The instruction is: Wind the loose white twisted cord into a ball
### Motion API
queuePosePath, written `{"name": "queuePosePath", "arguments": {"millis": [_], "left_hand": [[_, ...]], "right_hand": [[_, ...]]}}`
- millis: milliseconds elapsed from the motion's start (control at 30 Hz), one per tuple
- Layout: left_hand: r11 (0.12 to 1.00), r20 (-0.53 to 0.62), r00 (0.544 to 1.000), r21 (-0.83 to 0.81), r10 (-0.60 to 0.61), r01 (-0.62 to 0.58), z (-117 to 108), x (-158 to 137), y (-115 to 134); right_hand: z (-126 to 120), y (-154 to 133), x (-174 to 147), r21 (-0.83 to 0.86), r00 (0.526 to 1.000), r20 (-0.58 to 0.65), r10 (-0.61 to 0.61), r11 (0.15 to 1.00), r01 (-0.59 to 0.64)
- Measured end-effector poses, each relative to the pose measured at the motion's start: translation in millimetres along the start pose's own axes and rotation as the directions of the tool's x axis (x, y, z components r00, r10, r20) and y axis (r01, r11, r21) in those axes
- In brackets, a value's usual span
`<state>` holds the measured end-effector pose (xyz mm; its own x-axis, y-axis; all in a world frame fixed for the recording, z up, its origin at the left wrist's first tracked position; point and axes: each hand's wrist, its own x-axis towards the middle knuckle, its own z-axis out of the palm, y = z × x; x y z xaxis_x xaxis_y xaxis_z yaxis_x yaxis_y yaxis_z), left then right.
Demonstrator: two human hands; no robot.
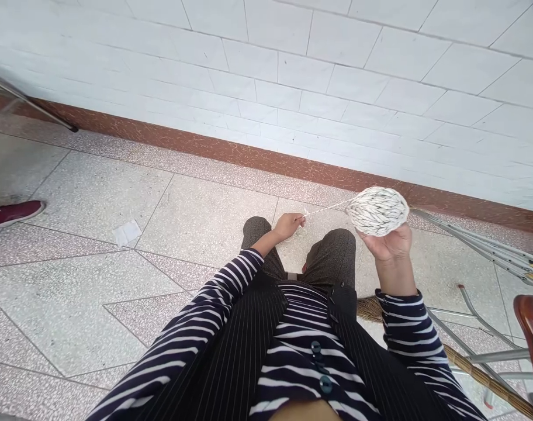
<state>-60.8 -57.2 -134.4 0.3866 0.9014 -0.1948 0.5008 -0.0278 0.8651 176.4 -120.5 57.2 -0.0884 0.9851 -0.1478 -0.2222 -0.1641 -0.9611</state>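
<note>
In the head view, a ball of white yarn with dark flecks (378, 211) rests in my right hand (391, 242), raised above my right knee. The fingers of that hand are mostly hidden behind the ball. A single yarn strand (330, 207) runs from the ball leftward to my left hand (289, 226). The left hand is closed in a pinch around the strand, over my left knee, with a small wisp of yarn at its fingertips.
White tiled wall (293, 82) rises ahead above a reddish-brown baseboard (214, 142). A white paper (127, 233) lies on the floor at left, near a person's maroon shoe (18, 211). At right are metal tubes (481, 237), a straw broom (490, 374) and a wooden chair part (529, 327).
</note>
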Motion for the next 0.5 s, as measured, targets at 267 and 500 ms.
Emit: {"name": "queuePosePath", "arguments": {"millis": [267,500], "left_hand": [[0.992,0.036,0.999,-0.122,0.012,-0.008,-28,-2,0],[0.99,0.139,0.989,-0.136,0.042,-0.023,-37,1,14]], "right_hand": [[-17,-33,-5,-0.047,0.988,-0.122,-0.09,0.995,0.085],[-27,-58,2,0.04,0.927,-0.195,-0.32,0.942,0.334]]}}
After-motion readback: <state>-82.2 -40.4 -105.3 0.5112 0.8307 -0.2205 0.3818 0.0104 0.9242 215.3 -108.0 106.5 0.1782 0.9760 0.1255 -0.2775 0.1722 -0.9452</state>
